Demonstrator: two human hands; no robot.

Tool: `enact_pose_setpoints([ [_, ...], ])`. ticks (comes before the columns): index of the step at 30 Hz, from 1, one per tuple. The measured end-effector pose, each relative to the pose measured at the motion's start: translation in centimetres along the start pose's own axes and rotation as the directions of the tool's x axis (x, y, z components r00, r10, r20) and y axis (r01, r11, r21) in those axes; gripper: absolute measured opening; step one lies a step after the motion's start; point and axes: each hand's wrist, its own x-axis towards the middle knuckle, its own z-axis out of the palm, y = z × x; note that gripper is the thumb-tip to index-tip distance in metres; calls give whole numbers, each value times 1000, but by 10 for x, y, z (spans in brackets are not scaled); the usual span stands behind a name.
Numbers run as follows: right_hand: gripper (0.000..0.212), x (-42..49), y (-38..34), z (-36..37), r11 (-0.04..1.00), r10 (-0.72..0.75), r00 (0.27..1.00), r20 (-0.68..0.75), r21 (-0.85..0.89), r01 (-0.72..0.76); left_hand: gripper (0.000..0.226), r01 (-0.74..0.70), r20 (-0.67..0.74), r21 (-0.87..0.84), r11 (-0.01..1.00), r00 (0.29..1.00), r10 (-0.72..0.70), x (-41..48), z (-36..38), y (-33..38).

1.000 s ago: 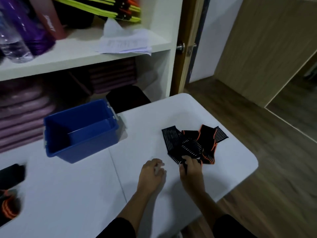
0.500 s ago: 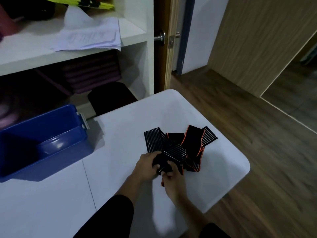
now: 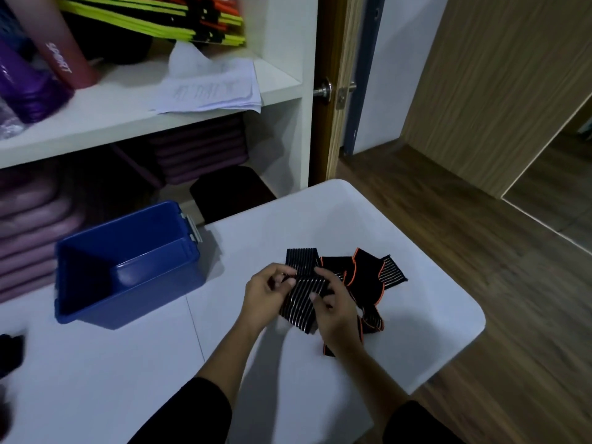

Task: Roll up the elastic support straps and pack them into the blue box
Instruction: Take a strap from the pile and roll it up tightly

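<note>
Both hands at work over the right half of the white table (image 3: 416,331), dark sleeves pushed up the forearms. Left grip (image 3: 266,294) narrow, thumb and fingertips pinching the left edge of the striped strap (image 3: 302,299), black with thin pale lines. Right grip (image 3: 336,315) curled on the same piece from the other side, thumb on top, fingers partly hidden beneath. Held between the two, lower end hanging toward the table; whether rolled or only folded there, cannot tell.

Just behind and to the right, touching what is held, the heap of straps (image 3: 362,270): loose, black, several edged in orange, one striped end poking out to the right. Another orange-edged end showing below the right wrist, flat on the table.

To the left of the hands, near but apart, the blue box (image 3: 134,302): open on top, standing at the far edge of the table, grey latch (image 3: 192,229) on its right end, inside in shadow. At the left edge of the table, a dark bundle (image 3: 11,350), blurred and cut off.

Behind the table, a white shelf (image 3: 128,107) carrying papers (image 3: 211,91), a purple bottle (image 3: 28,91) and a pink bottle (image 3: 64,59) printed SPORT. Below the shelf, stacked purple mats (image 3: 198,149). At right, a door handle (image 3: 323,89) and wood floor (image 3: 480,251)
</note>
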Motion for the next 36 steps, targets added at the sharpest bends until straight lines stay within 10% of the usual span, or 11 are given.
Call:
enact_pose_setpoints([
  [12, 70, -10, -75, 26, 952, 9, 926, 377, 281, -123, 33, 60, -20, -213, 975, 998, -66, -33, -75, 40],
  [27, 40, 5, -133, 0, 991, -128, 973, 191, -13, 133, 26, 42, 78, -345, 938, 997, -15, -31, -70, 96],
  [36, 47, 32, -220, -13, 941, -339, 933, 123, 58, 334, 34, -235, -85, -347, 908, 972, 219, -24, -96, 171],
])
